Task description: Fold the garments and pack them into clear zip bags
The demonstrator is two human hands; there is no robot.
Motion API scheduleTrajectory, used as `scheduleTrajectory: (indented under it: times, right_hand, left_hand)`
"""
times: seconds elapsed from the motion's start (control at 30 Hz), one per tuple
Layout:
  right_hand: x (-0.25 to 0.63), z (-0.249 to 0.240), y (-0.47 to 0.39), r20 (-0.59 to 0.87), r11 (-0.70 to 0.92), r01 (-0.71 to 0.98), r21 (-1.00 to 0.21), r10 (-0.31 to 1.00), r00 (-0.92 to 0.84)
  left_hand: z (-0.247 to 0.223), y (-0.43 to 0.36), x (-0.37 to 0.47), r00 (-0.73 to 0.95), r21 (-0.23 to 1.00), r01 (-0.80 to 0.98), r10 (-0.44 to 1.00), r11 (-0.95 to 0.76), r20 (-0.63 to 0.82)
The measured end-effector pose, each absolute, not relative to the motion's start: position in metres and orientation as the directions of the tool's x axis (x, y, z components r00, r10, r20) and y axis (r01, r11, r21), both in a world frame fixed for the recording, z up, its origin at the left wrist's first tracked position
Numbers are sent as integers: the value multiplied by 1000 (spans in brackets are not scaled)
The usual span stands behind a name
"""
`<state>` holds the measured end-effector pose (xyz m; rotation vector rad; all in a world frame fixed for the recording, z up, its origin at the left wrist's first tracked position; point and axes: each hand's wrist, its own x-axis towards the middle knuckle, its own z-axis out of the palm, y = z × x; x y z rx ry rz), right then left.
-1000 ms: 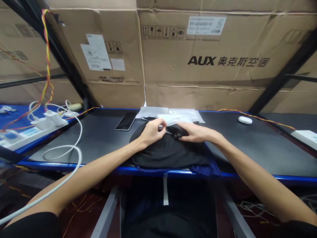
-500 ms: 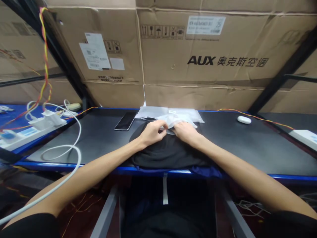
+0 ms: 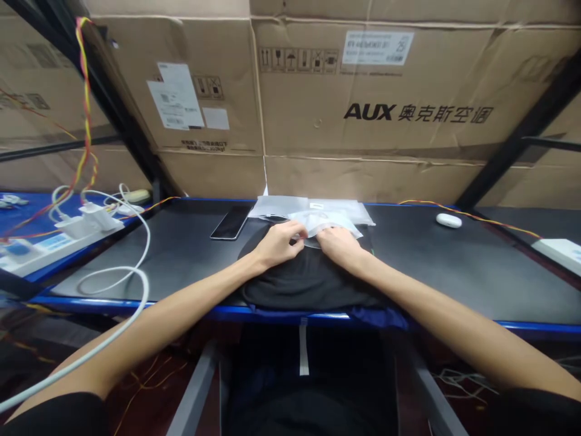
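Observation:
A frosted translucent plastic bag [image 3: 333, 220] lies at the far end of a dark cloth bundle [image 3: 313, 281], which rests on the table in front of me. My left hand [image 3: 282, 243] is closed in a pinch at the bag's left edge, thumb and forefinger curled together. My right hand [image 3: 338, 247] presses down at the bag's near side, fingers bent and their tips hidden by the hand and the film. Whatever is inside the bag cannot be made out. Behind it, more flat frosted bags [image 3: 284, 205] lie near the back edge.
A phone [image 3: 230, 223] lies left of the bundle. A small white case [image 3: 449, 220] sits to the right. At the left, a power strip [image 3: 68, 242] holds chargers, and a white cable [image 3: 145, 284] loops over the table [image 3: 458, 272]. Large cardboard boxes [image 3: 308, 133] stand behind.
My right hand has shifted slightly, and the film near its fingers has settled, leaving more of the knuckles visible. My left hand stays almost where it was.

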<state>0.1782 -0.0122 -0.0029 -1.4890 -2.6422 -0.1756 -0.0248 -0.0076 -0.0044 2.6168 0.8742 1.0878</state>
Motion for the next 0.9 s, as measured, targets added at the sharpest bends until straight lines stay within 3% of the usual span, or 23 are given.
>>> scheduleTrajectory:
  times: [0.13, 0.3, 0.4, 0.47, 0.53, 0.77, 0.9]
  right_hand:
    - [188, 6, -18, 169, 552, 834, 19, 820, -547]
    - [215, 21, -33, 350, 767, 570, -295, 642, -682]
    - [233, 26, -37, 472, 699, 546, -462, 715, -515]
    - [248, 28, -36, 524, 665, 569, -484, 741, -420]
    - [265, 27, -35, 514, 673, 599, -433, 731, -450]
    - [282, 6, -37, 335, 669, 743, -21, 705, -625]
    - [270, 1, -40, 327, 657, 746, 106, 685, -651]
  left_hand:
    - [-3, -6, -26, 541, 356, 477, 588, -803, 601]
    - [-1, 0, -33, 541, 245, 553, 567, -796, 621]
    - [0, 4, -38, 559, 197, 595, 577, -779, 596]
    - [1, 4, -41, 554, 179, 633, 602, -753, 575]
    - [2, 3, -42, 539, 161, 674, 629, -721, 560]
    - [3, 0, -42, 525, 63, 768, 682, -638, 509]
    - [6, 0, -45, 554, 30, 759, 670, -650, 494]
